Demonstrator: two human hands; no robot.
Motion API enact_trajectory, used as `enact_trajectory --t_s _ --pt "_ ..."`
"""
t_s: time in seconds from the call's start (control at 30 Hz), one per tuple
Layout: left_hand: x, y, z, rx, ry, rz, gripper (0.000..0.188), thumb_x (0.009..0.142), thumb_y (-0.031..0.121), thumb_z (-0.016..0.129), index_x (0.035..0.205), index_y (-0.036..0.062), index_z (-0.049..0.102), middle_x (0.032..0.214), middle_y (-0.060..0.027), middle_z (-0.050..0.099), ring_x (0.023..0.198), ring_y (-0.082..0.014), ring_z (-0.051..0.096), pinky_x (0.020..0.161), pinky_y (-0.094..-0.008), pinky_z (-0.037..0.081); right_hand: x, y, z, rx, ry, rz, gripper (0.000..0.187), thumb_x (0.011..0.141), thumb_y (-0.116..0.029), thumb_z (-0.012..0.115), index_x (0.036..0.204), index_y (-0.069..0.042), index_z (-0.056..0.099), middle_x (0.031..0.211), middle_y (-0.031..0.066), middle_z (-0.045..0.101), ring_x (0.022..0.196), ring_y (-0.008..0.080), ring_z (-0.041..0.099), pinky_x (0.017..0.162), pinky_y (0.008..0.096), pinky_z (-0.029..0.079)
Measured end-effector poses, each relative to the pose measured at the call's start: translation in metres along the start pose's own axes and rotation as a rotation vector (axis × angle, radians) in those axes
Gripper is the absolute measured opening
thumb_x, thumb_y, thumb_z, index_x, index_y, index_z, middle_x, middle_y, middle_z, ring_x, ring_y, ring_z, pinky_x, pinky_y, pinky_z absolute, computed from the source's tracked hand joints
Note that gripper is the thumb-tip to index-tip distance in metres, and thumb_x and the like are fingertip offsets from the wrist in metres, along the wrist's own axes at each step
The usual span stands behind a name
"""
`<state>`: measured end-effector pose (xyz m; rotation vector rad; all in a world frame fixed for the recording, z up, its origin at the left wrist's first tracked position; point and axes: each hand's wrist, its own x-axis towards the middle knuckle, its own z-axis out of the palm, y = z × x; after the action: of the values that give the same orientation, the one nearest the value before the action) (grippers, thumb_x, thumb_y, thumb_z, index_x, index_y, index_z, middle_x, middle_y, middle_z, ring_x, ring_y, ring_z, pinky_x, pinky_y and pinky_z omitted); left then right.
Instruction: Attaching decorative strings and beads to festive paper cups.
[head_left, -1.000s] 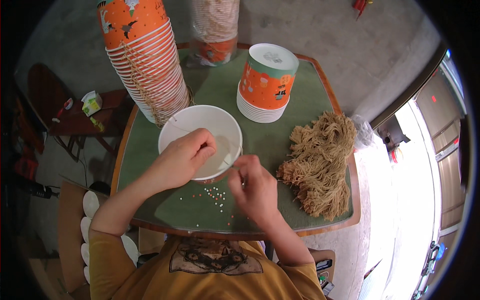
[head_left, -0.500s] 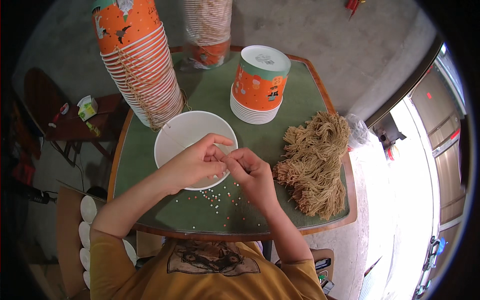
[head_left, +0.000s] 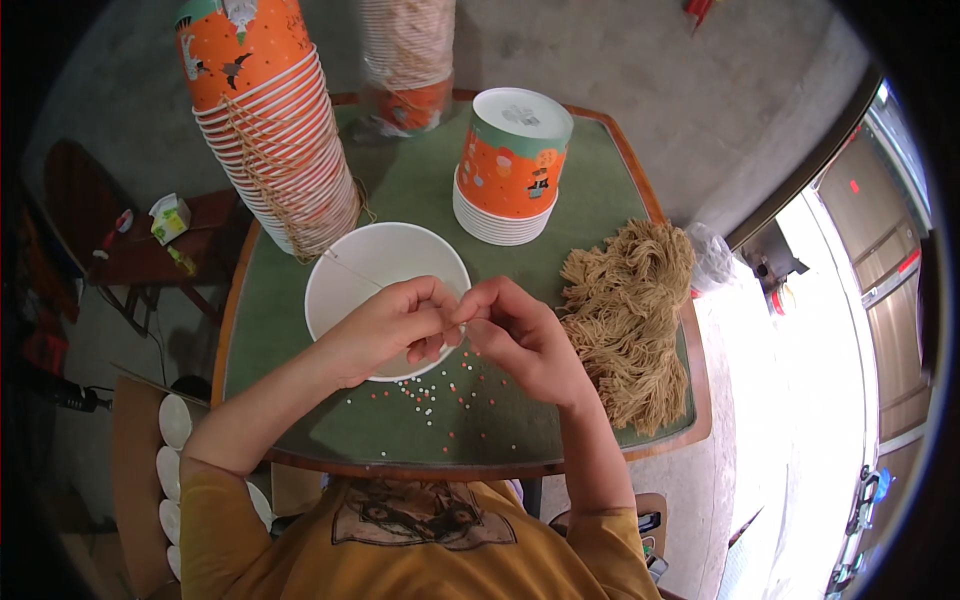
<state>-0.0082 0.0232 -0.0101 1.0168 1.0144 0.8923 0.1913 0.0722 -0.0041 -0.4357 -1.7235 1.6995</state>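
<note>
A paper bucket [head_left: 345, 290], white inside, stands mouth-up on the green table before me. Thin tan cord [head_left: 352, 270] runs from its left rim toward my left hand [head_left: 385, 330]. My left hand is over the bucket's mouth with its fingers curled, pinching the cord. At the bucket's right rim, my right hand [head_left: 525, 340] meets it, thumb and fingertips closed on the cord as well. The fingers hide most of the cord's end. A bundle of tan cords [head_left: 630, 320] lies right of my right hand.
A tall stack of orange-and-white buckets [head_left: 275, 150] rises at the left, with cords hanging along it. Upside-down buckets [head_left: 512, 175] stand at the back. Another wrapped stack [head_left: 408, 70] is behind. Small white and orange dots [head_left: 430, 400] are scattered near the table's front.
My right hand has turned and shifted slightly right and up, its forearm more upright. My left fingers have curled in closer. The view has shifted slightly.
</note>
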Motion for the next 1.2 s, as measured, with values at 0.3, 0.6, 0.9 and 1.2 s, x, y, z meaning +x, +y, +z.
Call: enact_trajectory --t_s 0.3,0.6,0.9,1.2 --pt "0.002 -0.004 0.008 0.245 0.049 0.063 0.013 0.094 0.013 0.057 0.098 0.0018 0.063 0.085 0.0016 0.059 0.069 -0.0043 0.049 0.062 -0.0205 0.042 0.019 0.005 -0.015 -0.648 0.020 -0.264 0.012 0.088 0.002 0.057 0.098 -0.003 0.061 0.093 0.0047 0.061 0.075 0.0121 0.057 0.070 0.0259 0.048" --pt "0.001 -0.004 0.002 0.170 0.031 0.031 0.017 0.096 0.018 0.058 0.095 0.0021 0.064 0.086 0.0016 0.060 0.067 -0.0034 0.047 0.059 -0.0184 0.040 -0.005 0.030 -0.013 -0.436 0.160 -0.166 0.014 0.082 -0.001 0.062 0.095 -0.003 0.058 0.091 0.0082 0.059 0.081 0.0245 0.056 0.072 0.0345 0.047" --pt "0.003 0.001 0.006 0.167 0.042 0.012 0.016 0.094 0.017 0.058 0.090 0.0024 0.063 0.078 0.0035 0.054 0.063 -0.0024 0.045 0.056 -0.0180 0.037 -0.018 0.031 0.002 -0.698 0.333 -0.231 0.015 0.079 -0.002 0.069 0.089 -0.004 0.059 0.088 0.0080 0.058 0.080 0.0257 0.056 0.073 0.0361 0.047" --pt "0.003 0.001 0.006 0.149 0.027 -0.017 0.012 0.091 0.012 0.054 0.087 0.0029 0.060 0.083 0.0014 0.058 0.065 -0.0026 0.046 0.057 -0.0181 0.038 -0.017 0.031 -0.014 -0.792 0.210 -0.371 0.015 0.078 -0.004 0.071 0.087 -0.004 0.059 0.088 0.0075 0.057 0.080 0.0261 0.055 0.070 0.0348 0.047"
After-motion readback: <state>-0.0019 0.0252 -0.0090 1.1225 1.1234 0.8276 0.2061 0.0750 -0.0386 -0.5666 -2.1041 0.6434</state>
